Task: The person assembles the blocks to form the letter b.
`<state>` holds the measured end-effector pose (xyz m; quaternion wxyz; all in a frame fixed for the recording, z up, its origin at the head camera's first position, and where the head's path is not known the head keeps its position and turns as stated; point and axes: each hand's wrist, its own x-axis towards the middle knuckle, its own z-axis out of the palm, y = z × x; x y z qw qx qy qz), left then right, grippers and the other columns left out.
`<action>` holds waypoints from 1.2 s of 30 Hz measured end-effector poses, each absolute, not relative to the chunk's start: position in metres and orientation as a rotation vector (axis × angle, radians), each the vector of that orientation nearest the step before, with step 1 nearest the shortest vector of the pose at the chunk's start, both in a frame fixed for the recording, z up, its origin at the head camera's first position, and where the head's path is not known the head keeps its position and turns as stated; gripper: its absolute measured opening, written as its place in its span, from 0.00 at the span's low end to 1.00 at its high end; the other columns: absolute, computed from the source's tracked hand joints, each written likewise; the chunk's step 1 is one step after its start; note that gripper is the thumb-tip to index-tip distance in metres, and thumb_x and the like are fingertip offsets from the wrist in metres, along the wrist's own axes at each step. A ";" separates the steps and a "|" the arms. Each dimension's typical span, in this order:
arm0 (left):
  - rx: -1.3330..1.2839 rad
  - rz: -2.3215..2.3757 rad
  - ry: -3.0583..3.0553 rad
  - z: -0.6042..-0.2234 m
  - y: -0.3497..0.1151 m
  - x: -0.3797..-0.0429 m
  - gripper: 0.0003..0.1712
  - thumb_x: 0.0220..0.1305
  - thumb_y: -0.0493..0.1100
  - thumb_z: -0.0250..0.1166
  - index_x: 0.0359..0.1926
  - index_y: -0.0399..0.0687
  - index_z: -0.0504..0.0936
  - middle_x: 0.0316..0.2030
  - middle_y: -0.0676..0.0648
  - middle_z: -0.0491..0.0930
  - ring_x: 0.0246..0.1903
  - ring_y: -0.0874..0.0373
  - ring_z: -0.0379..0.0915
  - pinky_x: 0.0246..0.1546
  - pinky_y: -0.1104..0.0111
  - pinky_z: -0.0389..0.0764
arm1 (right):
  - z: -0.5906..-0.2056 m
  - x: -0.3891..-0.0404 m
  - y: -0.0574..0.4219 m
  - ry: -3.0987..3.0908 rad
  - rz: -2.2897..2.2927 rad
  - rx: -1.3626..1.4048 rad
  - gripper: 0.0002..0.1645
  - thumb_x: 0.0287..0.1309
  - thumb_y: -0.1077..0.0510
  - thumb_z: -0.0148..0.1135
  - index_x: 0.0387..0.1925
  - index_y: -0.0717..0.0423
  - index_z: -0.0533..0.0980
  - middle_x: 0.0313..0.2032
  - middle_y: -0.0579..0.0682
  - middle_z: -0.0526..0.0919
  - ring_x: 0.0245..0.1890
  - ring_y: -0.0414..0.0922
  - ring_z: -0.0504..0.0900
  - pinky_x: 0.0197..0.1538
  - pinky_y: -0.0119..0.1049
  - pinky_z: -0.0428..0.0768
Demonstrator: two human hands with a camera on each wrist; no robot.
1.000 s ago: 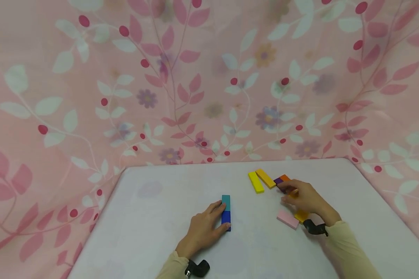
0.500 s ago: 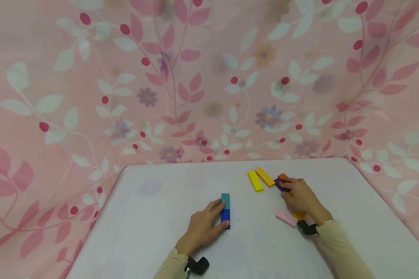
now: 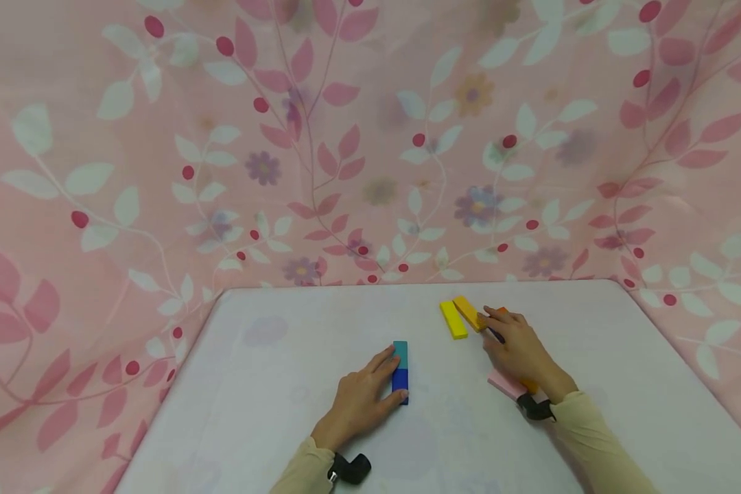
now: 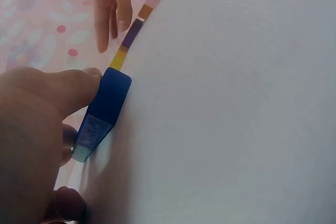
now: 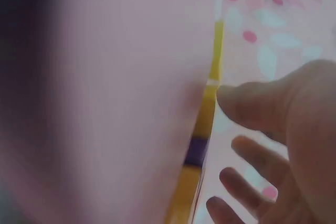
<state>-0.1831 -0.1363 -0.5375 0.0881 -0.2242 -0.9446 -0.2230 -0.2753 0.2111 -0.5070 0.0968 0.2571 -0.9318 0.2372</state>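
My left hand point(image 3: 359, 403) pinches a row of two blocks end to end on the white table, with a teal block point(image 3: 401, 354) at the far end and a dark blue block point(image 3: 401, 385) nearer. Its thumb lies at the blue block's near end, its fingertips by the teal one. My right hand point(image 3: 520, 348) hovers with parted fingers over a group of blocks. Its fingertips overlap the near end of an amber block point(image 3: 466, 311). Beneath the hand, a purple block point(image 5: 196, 151) is mostly hidden in the head view, and an orange block point(image 3: 502, 311) peeks out behind.
A bright yellow block point(image 3: 453, 320) lies left of the amber one. Under my right wrist are a pink block point(image 3: 503, 383) and another orange-yellow block point(image 3: 530, 386), partly covered. A floral pink cloth point(image 3: 370, 151) hangs behind the table point(image 3: 272, 384).
My right hand has moved left from the purple and orange blocks toward the amber block. The left hand stays on the blue and teal blocks.
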 end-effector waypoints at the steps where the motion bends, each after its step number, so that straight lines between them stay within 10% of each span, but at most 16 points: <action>1: -0.666 -0.665 -2.809 -0.538 -0.137 -0.183 0.38 0.72 0.63 0.66 0.74 0.51 0.76 0.77 0.49 0.70 0.57 0.49 0.86 0.38 0.60 0.81 | -0.507 -0.274 0.207 -2.757 0.692 0.803 0.29 0.66 0.64 0.69 0.68 0.64 0.78 0.71 0.69 0.74 0.66 0.74 0.72 0.65 0.73 0.70; 26: -0.644 -0.635 -2.865 -0.536 -0.135 -0.184 0.38 0.72 0.65 0.65 0.75 0.53 0.75 0.78 0.52 0.69 0.62 0.51 0.83 0.43 0.58 0.84 | -0.504 -0.259 0.116 -2.905 0.341 0.751 0.23 0.74 0.60 0.62 0.65 0.64 0.80 0.71 0.62 0.76 0.74 0.65 0.70 0.71 0.70 0.67; 36: -0.625 -0.659 -2.855 -0.538 -0.134 -0.182 0.37 0.72 0.65 0.65 0.74 0.53 0.77 0.77 0.54 0.70 0.62 0.50 0.83 0.44 0.55 0.84 | -0.509 -0.275 0.087 -2.773 0.478 0.773 0.05 0.63 0.63 0.73 0.40 0.60 0.91 0.50 0.56 0.91 0.53 0.56 0.85 0.60 0.56 0.82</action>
